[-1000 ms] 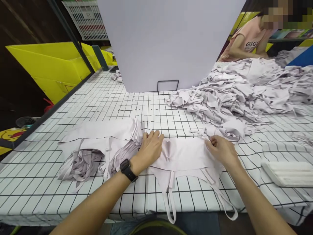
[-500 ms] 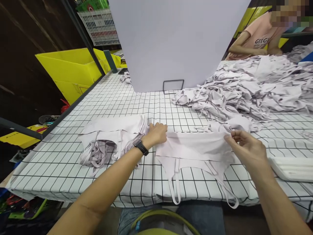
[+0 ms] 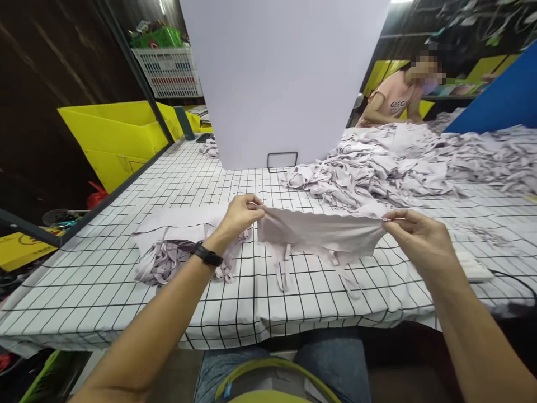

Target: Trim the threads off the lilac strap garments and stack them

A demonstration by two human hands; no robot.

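A pale lilac strappy camisole top [image 3: 321,230] is stretched between my two hands, its upper edge raised off the table and its thin straps hanging towards me. My left hand [image 3: 241,215] pinches its left corner, a black watch on the wrist. The right corner is pinched in my right hand [image 3: 422,238]. Left of the held garment lies a folded stack of similar tops [image 3: 168,232], with straps bunched at its near side; my left forearm hides part of it.
A grid-patterned cloth covers the table [image 3: 235,305]. Loose lilac garments form a large heap [image 3: 377,162] at the back right. A tall pale panel [image 3: 285,78] stands behind. One co-worker [image 3: 394,101] sits beyond the heap. A white object [image 3: 474,268] with a cable lies right.
The top was lying flatter on the table; both hands have lifted its far edge, and it now hangs taut between them. The camera view has shifted.
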